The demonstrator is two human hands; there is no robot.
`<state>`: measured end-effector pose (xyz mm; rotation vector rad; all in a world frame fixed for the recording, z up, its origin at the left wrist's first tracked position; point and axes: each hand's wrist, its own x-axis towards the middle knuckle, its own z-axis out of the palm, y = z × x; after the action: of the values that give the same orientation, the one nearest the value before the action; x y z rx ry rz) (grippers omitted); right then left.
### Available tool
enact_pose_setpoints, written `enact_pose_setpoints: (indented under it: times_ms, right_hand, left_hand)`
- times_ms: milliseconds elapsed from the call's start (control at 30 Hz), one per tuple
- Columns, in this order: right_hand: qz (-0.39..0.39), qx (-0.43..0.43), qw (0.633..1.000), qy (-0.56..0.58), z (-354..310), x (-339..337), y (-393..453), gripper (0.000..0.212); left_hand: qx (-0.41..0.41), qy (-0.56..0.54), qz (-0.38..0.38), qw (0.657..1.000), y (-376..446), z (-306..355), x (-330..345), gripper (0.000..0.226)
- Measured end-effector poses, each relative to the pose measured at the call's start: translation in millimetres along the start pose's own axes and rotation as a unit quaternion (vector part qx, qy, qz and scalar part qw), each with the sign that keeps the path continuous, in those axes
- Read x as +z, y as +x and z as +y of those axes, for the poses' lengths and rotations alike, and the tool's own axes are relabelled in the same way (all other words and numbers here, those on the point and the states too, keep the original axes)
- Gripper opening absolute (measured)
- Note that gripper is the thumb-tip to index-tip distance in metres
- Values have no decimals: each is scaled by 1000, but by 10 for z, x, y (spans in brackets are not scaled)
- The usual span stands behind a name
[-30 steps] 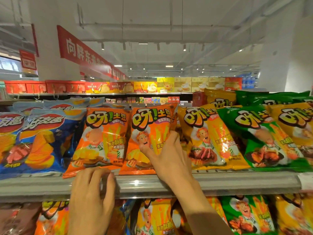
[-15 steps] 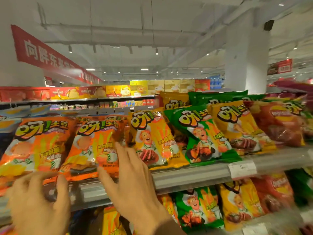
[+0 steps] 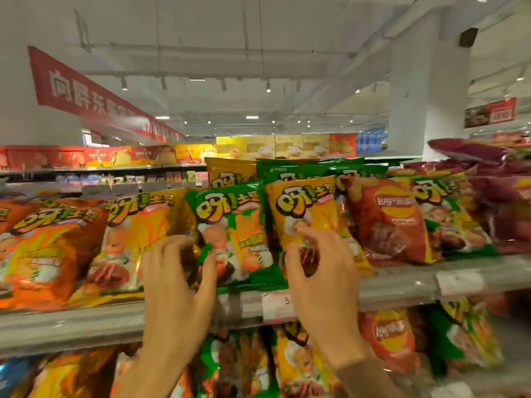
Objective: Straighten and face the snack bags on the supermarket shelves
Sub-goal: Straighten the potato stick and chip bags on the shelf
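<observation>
Up on the top shelf [image 3: 402,285], the snack bags lean back in a row along the rail. At the centre stands the green bag [image 3: 238,225], with the yellow bag [image 3: 313,214] just beside it at 3 o'clock. The left hand [image 3: 178,282] grasps the green bag's left edge, fingers curled behind it, thumb on its front. The right hand [image 3: 321,280] pinches the yellow bag's lower front between thumb and curled fingers. A red bag [image 3: 388,219] sits further toward 3 o'clock.
</observation>
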<state>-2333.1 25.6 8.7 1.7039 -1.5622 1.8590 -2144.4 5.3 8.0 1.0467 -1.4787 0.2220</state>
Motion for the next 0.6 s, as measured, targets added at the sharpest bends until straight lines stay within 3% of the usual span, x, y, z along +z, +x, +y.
enact_pose_setpoints:
  times_ms: [100,267,367,467,600]
  right_hand:
    - [-4,30,998,-60,286,-201,250,41]
    - [-83,87,986,-113,576,-265,494,89]
    - [-172,144,969,-102,662,-242,608,121]
    - [-245,175,944,-136,709,-196,738,138]
    - [-287,194,924,-162,735,-152,845,149]
  left_hand:
    - [-72,-6,-55,996,62,178,217,54]
    - [-170,-29,-116,978,170,186,381,96]
    - [-184,1,-143,972,223,87,412,102]
    - [-216,3,-172,961,316,-21,418,107]
    - [-215,-12,-222,951,392,-86,409,76]
